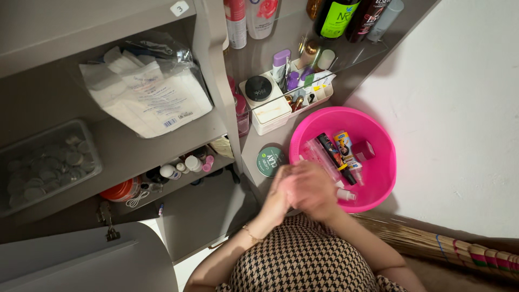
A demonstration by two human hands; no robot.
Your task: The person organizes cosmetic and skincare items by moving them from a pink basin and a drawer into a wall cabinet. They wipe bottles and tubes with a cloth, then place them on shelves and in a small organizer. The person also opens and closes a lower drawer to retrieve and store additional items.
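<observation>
Both hands blurred, left hand point(278, 197) and right hand point(312, 189) pressed together at near rim of pink basin point(378, 178), likely rubbing something in; grip contents cannot be told; tubes point(338, 154) lying loose in basin on shelf, next reach apparently needing parted palms.

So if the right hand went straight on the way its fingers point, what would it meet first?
Probably the left hand, already pressed against the right hand; motion blur hides the exact finger direction, so this is a guess.
</observation>
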